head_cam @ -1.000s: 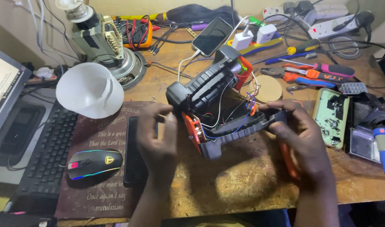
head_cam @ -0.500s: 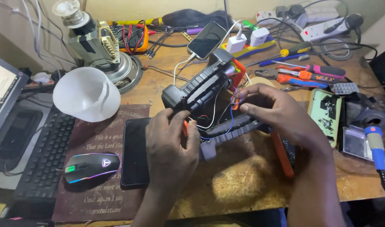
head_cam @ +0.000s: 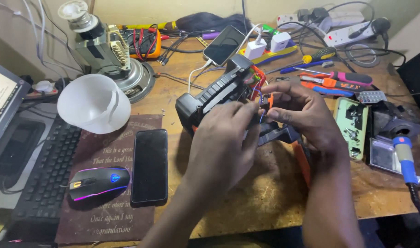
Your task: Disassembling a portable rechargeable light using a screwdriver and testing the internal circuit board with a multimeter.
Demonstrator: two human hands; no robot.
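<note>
Change: since the earlier frames both hands have risen from the lower shell to the wiring at the top of the opened device, and the device lies slightly nearer the desk's back edge.
Left hand (head_cam: 226, 142): laid over the middle of the device, fingers (head_cam: 246, 112) curled in toward the wires; whether they pinch anything is hidden by the hand itself.
Right hand (head_cam: 301, 115): fingers closed in a pinch on a small orange part (head_cam: 270, 100) amid thin coloured wires (exact shape too small to tell).
Device (head_cam: 214, 94): chunky black plastic casing with ribbed grip and orange trim, split open, lying near the centre of the desk, tilted toward the back edge.
Desk (head_cam: 265, 193): worn, mottled wooden top.
Left side: white translucent plastic shade (head_cam: 94, 104), dome-shaped, beside a dark printed mat (head_cam: 104, 216) carrying a flat glossy black phone (head_cam: 150, 165) and a black mouse (head_cam: 98, 182) with glowing edge.
Right edge: blue-handled soldering iron (head_cam: 405, 158); pale green circuit board (head_cam: 351, 126).
Back edge: second phone (head_cam: 224, 44) on a white cable.
</note>
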